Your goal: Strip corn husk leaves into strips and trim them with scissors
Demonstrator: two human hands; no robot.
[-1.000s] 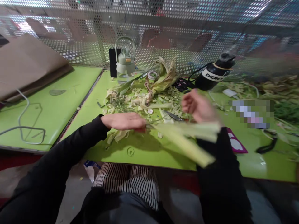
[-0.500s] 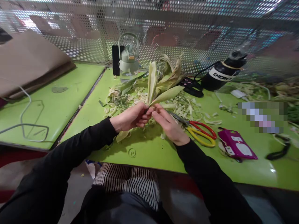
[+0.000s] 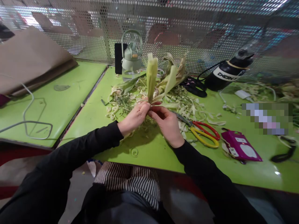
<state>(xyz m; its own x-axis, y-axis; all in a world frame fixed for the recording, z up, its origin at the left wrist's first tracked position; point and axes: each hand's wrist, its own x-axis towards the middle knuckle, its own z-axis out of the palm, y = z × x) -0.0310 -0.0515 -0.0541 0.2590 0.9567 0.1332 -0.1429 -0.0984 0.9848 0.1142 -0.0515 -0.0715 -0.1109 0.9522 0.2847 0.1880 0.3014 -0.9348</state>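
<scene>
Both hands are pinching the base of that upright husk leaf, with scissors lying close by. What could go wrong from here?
1. The left hand and right hand pinch the husk leaf only at its base; it may tear or slip.
2. The scissors lie with blades toward the right hand, half under scraps: a blind reach could nick a finger.

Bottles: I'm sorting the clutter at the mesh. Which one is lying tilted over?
The black bottle at the right leans over; the pale green bottle stands upright.
</scene>
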